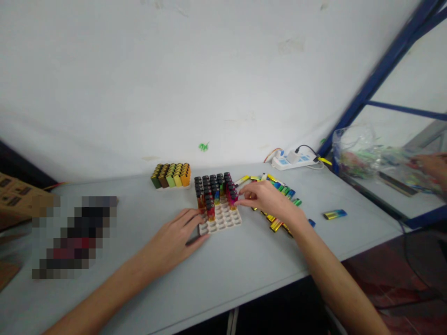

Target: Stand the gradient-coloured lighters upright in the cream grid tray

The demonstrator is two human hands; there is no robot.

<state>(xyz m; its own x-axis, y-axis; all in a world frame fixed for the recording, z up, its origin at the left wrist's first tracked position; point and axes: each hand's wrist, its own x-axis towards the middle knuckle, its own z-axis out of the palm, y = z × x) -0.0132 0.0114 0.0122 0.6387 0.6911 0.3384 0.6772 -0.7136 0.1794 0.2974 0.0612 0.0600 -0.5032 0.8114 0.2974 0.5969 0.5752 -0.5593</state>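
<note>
A white tray with round holes lies on the table, its back and side rows filled with upright lighters with black tops. My left hand grips the tray's left front corner, thumb along the near edge and fingers on the left side. At the tray's right side, my right hand has its thumb and forefinger apart, their tips beside a pink and yellow lighter that stands in a hole. A red lighter stands nearer the front left. Under and behind my right hand lies a loose pile of shiny coloured lighters.
Behind to the left stands a block of green, brown and orange lighters. A power strip sits by the wall. One stray lighter lies right. A cardboard box is at far left; another person's hand shows far right.
</note>
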